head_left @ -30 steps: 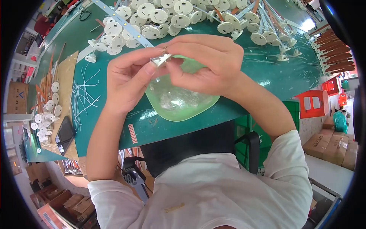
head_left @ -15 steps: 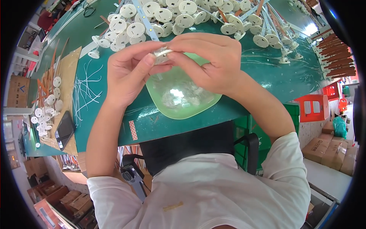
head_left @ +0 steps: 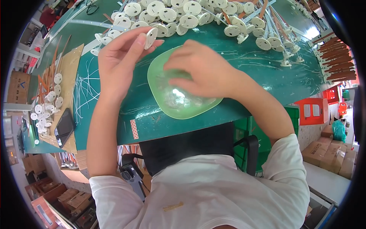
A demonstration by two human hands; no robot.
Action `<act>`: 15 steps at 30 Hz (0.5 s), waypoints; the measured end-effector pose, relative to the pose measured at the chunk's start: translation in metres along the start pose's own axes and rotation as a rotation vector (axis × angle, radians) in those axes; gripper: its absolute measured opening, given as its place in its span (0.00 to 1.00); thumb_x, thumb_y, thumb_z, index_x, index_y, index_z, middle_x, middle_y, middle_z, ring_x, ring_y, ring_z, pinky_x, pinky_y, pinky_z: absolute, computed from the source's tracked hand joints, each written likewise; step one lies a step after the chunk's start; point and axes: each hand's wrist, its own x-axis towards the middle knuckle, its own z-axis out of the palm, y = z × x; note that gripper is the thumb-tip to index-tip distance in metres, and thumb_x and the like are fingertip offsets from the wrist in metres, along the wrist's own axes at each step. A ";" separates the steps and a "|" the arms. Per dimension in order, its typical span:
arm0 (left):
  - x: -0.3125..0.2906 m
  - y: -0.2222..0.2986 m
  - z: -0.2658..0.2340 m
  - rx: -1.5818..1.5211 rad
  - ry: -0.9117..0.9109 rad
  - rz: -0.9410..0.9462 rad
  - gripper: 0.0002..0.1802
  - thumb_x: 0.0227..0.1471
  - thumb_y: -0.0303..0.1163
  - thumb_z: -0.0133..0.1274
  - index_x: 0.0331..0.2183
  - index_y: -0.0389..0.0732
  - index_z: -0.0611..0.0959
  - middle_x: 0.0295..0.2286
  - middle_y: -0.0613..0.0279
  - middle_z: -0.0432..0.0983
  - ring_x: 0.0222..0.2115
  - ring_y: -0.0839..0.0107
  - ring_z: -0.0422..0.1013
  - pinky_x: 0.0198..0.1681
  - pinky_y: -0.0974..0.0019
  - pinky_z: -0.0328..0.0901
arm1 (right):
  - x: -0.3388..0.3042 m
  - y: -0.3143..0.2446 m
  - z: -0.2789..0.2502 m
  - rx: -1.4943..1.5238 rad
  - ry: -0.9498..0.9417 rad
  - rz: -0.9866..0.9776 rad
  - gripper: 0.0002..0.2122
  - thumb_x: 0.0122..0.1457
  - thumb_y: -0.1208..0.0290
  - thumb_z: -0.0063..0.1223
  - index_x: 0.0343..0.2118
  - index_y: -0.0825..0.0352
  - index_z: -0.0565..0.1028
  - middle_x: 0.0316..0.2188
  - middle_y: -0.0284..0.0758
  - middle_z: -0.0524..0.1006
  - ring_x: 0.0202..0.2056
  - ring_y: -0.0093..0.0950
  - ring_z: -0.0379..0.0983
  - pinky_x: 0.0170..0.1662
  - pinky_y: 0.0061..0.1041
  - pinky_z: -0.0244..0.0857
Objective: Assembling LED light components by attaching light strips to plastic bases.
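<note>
My left hand (head_left: 118, 63) pinches a white round disc (head_left: 151, 38) between thumb and fingers, tilted on edge at the table's far middle. A pale LED strip (head_left: 100, 24) runs out to the left behind that hand; its join to the disc is hidden. Over the light green bowl (head_left: 155, 91) is my right hand (head_left: 202, 70), smeared by motion, so its fingers and anything in them cannot be made out. Small clear pieces (head_left: 177, 100) lie inside the bowl. Beyond both hands, many similar white discs (head_left: 167, 15) with strips are heaped.
On the left, cardboard (head_left: 68, 87) bears a dark phone (head_left: 64, 129) and more white discs (head_left: 51, 96). Thin white wires (head_left: 85, 89) lie beside it on the green table (head_left: 129, 99). A patterned strip (head_left: 134, 129) is near the front edge. Brown strips (head_left: 335, 57) are stacked at right.
My hands have parted. The left has drawn left with the disc, turning it on edge, and the strip swung left. My right hand has let go of the disc and dropped over the bowl.
</note>
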 end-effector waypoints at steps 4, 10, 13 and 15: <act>-0.001 0.001 0.000 0.005 -0.020 -0.108 0.15 0.55 0.23 0.55 0.46 0.33 0.81 0.37 0.55 0.80 0.39 0.65 0.78 0.44 0.68 0.72 | -0.005 -0.006 0.005 0.028 -0.040 0.001 0.10 0.49 0.75 0.58 0.36 0.68 0.77 0.31 0.41 0.76 0.34 0.37 0.74 0.39 0.34 0.68; -0.004 0.002 -0.002 0.151 -0.184 -0.139 0.16 0.53 0.21 0.57 0.46 0.32 0.81 0.35 0.55 0.80 0.40 0.64 0.78 0.45 0.66 0.71 | 0.005 -0.009 -0.012 0.301 -0.409 0.379 0.07 0.49 0.77 0.57 0.32 0.70 0.76 0.27 0.39 0.76 0.31 0.37 0.74 0.37 0.32 0.68; -0.004 0.001 -0.002 0.174 -0.212 -0.130 0.17 0.53 0.21 0.56 0.47 0.31 0.80 0.39 0.51 0.80 0.42 0.60 0.77 0.49 0.62 0.72 | 0.003 -0.005 -0.015 0.267 -0.272 0.198 0.06 0.49 0.78 0.58 0.31 0.69 0.76 0.24 0.39 0.76 0.29 0.35 0.75 0.34 0.30 0.69; -0.004 0.001 -0.001 0.162 -0.208 -0.127 0.17 0.53 0.21 0.56 0.46 0.31 0.80 0.38 0.51 0.80 0.42 0.61 0.77 0.49 0.62 0.71 | 0.006 -0.007 -0.022 0.341 -0.295 0.271 0.05 0.49 0.78 0.58 0.30 0.68 0.76 0.24 0.38 0.78 0.27 0.32 0.77 0.32 0.28 0.70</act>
